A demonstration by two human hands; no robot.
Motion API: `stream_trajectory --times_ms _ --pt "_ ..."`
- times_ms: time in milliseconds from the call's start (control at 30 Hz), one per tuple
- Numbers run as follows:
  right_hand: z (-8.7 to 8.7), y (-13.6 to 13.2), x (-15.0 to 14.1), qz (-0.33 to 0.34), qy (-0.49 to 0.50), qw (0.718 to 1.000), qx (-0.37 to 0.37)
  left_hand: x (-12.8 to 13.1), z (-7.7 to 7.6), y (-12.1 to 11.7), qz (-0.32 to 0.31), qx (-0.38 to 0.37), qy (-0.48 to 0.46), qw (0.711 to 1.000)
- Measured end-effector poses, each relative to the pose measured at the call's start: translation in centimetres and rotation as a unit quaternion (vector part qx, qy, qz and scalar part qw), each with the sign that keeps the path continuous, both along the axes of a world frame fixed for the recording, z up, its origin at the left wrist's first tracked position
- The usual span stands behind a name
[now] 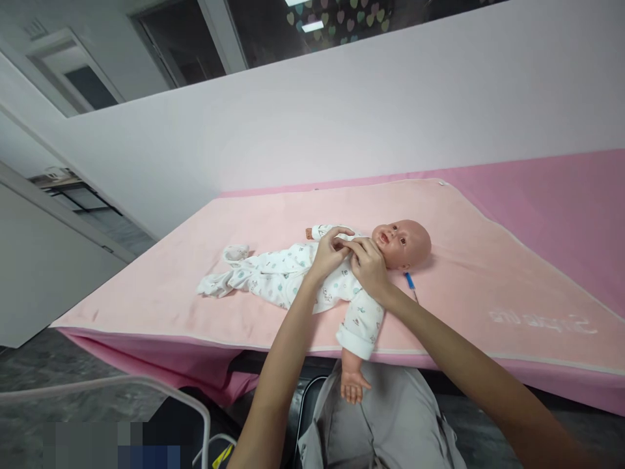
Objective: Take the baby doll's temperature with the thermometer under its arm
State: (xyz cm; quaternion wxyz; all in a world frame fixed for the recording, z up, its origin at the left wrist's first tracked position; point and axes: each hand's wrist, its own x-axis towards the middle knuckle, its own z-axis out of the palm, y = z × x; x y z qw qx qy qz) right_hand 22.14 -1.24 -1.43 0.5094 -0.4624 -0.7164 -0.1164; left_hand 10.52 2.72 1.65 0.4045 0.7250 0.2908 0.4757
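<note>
A baby doll (403, 242) lies on its back on a pale pink blanket (488, 260), head to the right, in a white printed sleepsuit (278, 270). One doll arm hangs over the blanket's near edge. My left hand (328, 251) and my right hand (370, 264) meet on the doll's chest just below the chin. Both pinch the suit's fabric at the neckline with fingers closed.
A blue-tipped pen-like item (411, 284) lies on the blanket beside the doll's neck. The blanket covers a darker pink mattress (561, 195) against a white wall. A metal rail (161, 391) stands at the lower left. My grey-trousered lap is below.
</note>
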Motion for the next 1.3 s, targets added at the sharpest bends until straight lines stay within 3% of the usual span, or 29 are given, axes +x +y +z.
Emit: stream_trajectory --times_ms 100,200,400,533,667,900,1300 --pt "-0.1 0.1 0.0 0.011 0.021 1.000 0.018 0.0 0.1 -0.4 0.027 0.042 0.034 0.998" --pt "-0.2 0.1 0.1 0.013 0.053 0.997 0.049 -0.6 0.2 -1.0 0.093 0.115 0.108 0.983" --pt "-0.5 0.2 0.2 0.016 0.062 0.992 0.106 -2.6 -1.0 -3.8 0.269 0.269 0.277 0.882" --pt "-0.6 0.2 0.3 0.006 0.071 0.993 0.099 -2.9 -2.3 -5.5 0.311 0.321 0.314 0.838" --pt "-0.6 0.2 0.2 0.004 0.077 0.993 0.094 -2.7 -2.9 -5.9 0.343 0.331 0.290 0.830" --pt "-0.1 -0.1 0.2 0.009 0.064 0.997 0.035 -3.3 -3.3 -5.3 0.340 0.327 0.267 0.841" --pt "-0.2 0.1 0.2 0.033 0.056 0.997 0.031 -3.4 -2.9 -5.7 0.345 0.277 0.328 0.835"
